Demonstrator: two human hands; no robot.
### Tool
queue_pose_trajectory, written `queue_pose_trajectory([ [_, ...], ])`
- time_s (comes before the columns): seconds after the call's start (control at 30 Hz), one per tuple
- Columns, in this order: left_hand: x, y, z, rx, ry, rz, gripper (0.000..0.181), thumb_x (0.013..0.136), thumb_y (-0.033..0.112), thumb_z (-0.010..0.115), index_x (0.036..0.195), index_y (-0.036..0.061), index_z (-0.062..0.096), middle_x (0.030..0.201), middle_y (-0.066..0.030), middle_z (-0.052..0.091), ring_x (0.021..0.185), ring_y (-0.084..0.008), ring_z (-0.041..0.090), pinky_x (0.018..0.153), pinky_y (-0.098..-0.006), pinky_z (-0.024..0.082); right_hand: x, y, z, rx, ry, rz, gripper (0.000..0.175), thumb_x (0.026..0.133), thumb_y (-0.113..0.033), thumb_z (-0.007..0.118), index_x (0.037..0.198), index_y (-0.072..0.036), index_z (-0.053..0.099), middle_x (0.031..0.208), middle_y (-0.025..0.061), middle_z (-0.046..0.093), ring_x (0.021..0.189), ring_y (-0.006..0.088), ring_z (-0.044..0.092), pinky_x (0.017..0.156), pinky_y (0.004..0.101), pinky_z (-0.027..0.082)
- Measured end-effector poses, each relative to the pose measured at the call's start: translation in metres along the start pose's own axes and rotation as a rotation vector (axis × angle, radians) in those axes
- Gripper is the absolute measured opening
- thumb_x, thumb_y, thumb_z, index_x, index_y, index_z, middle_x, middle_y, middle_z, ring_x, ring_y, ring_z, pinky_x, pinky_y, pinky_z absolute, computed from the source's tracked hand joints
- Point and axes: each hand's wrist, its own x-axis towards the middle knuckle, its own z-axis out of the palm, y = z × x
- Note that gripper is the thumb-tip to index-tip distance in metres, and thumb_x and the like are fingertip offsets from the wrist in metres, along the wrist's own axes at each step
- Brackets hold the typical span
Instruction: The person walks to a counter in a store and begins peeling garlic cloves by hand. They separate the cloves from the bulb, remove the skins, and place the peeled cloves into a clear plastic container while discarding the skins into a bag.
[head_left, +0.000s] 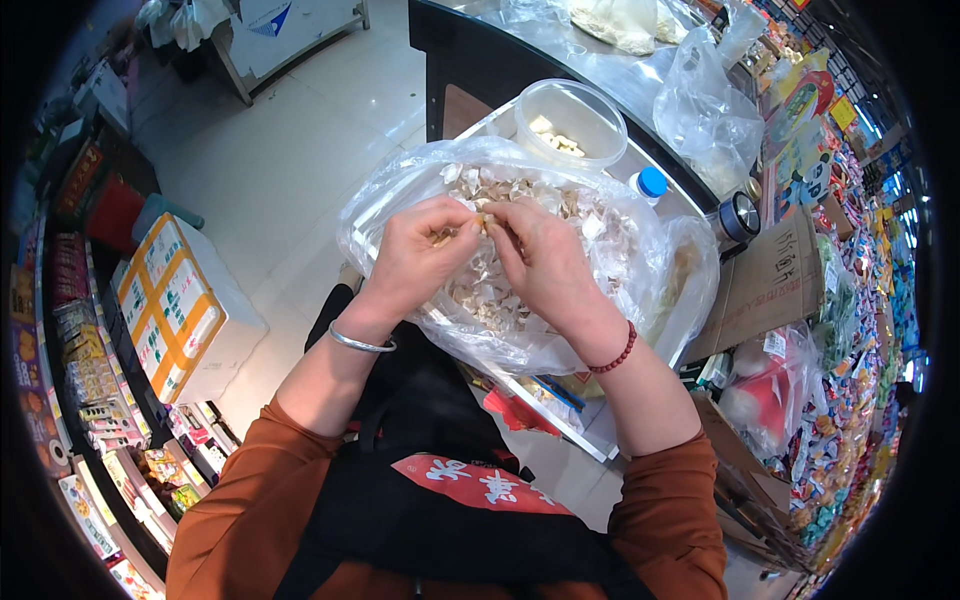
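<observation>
Over an open clear plastic bag (622, 315) full of papery garlic skins (487, 300), my two hands meet. My left hand (424, 251) and my right hand (544, 259) pinch a small piece, apparently a garlic clove (482, 222), between the fingertips. More pale pieces lie partly hidden under the left fingers. Beyond the bag, a round clear plastic tub (607, 142) holds several peeled cloves (559, 141). A bottle with a blue cap (652, 182) stands to the right of the tub.
A metal-topped counter (517, 34) with plastic bags (709, 112) lies beyond. At right are a dark-lidded jar (739, 216), a cardboard flap (765, 285) and packed goods. A taped foam box (176, 307) stands at left near shelves. The bag rests on a white-edged surface (600, 442).
</observation>
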Motion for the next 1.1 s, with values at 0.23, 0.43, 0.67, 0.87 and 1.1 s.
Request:
queue_pose_trajectory([
  [0.23, 0.008, -0.005, -0.002, 0.100, 0.082, -0.028, 0.013, 0.095, 0.006, 0.068, 0.093, -0.0055, 0.073, 0.089, -0.0023, 0.069, 0.080, -0.0070, 0.061, 0.075, -0.0229, 0.049, -0.001, 0.000, 0.002, 0.197, 0.101, 0.130, 0.018, 0.100, -0.005, 0.062, 0.116, 0.002, 0.067, 0.096, 0.0134, 0.072, 0.080, 0.0199, 0.070, 0.072, 0.0314, 0.055],
  [0.43, 0.008, -0.008, -0.006, -0.073, 0.011, -0.175, 0.019, 0.100, 0.013, 0.066, 0.106, -0.0044, 0.073, 0.093, -0.0011, 0.069, 0.084, -0.0069, 0.061, 0.075, -0.0223, 0.049, 0.003, 0.003, -0.003, 0.265, 0.064, 0.149, 0.021, 0.101, -0.004, 0.061, 0.120, 0.001, 0.066, 0.093, 0.0110, 0.070, 0.077, 0.0157, 0.065, 0.071, 0.0280, 0.053],
  [0.67, 0.007, -0.009, -0.008, -0.138, -0.074, 0.022, 0.021, 0.101, 0.013, 0.065, 0.110, -0.0053, 0.072, 0.103, -0.0058, 0.070, 0.094, -0.0103, 0.063, 0.083, -0.0258, 0.051, 0.004, 0.007, -0.001, 0.136, 0.018, 0.002, 0.025, 0.097, -0.003, 0.064, 0.121, 0.000, 0.067, 0.098, 0.0144, 0.069, 0.079, 0.0230, 0.065, 0.072, 0.0316, 0.052],
  [0.87, 0.006, -0.012, -0.011, -0.187, -0.070, -0.007, 0.019, 0.100, 0.011, 0.068, 0.105, -0.0056, 0.073, 0.100, -0.0055, 0.070, 0.091, -0.0104, 0.063, 0.081, -0.0252, 0.051, 0.003, 0.005, -0.002, 0.122, -0.009, -0.035, 0.024, 0.097, -0.003, 0.064, 0.121, 0.000, 0.067, 0.102, 0.0159, 0.071, 0.085, 0.0257, 0.069, 0.074, 0.0328, 0.054],
  [1.1, 0.005, -0.014, -0.014, -0.164, -0.106, 0.011, 0.017, 0.100, 0.006, 0.065, 0.109, -0.0053, 0.074, 0.104, -0.0060, 0.069, 0.089, -0.0098, 0.061, 0.079, -0.0239, 0.050, 0.002, 0.003, -0.001, 0.161, -0.041, 0.030, 0.024, 0.098, -0.004, 0.064, 0.121, 0.000, 0.068, 0.103, 0.0141, 0.072, 0.086, 0.0229, 0.070, 0.076, 0.0318, 0.055],
])
